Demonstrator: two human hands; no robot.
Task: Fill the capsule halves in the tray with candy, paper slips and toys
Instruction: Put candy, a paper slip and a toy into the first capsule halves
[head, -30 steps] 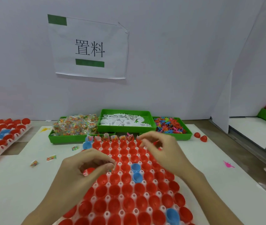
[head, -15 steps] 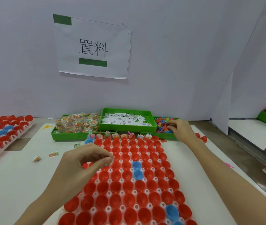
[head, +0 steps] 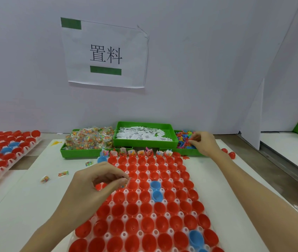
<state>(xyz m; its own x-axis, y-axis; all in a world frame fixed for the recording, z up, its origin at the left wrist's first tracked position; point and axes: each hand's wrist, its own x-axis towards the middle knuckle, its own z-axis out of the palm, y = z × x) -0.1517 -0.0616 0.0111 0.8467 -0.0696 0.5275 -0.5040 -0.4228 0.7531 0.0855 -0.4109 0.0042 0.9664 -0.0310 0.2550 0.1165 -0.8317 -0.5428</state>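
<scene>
Right, mid-fill: right hand (head: 203,143) is in the toy bin (head: 184,150) at the far edge of the worktop (head: 217,188), fingers curled down into the pile of plastic toys (head: 183,138); can't tell whether it has one pinched yet. Left hand (head: 97,182) hovers over the left side of the capsule tray (head: 124,234), thumb and forefinger grip pinched on a small clear packet, probably candy. Only the far row of capsule halves (head: 145,197) shows packets standing in it; the rest look empty. Candy bin (head: 82,152) and paper slip bin (head: 144,143) sit left of the toys along the same far edge.

To do this step well: pick a single toy, not a clump, and lift clear of the bin wall. Drop it into the next unfilled far-row cup. Keep the left hand's packet off already-filled cups so nothing gets knocked out.
</scene>
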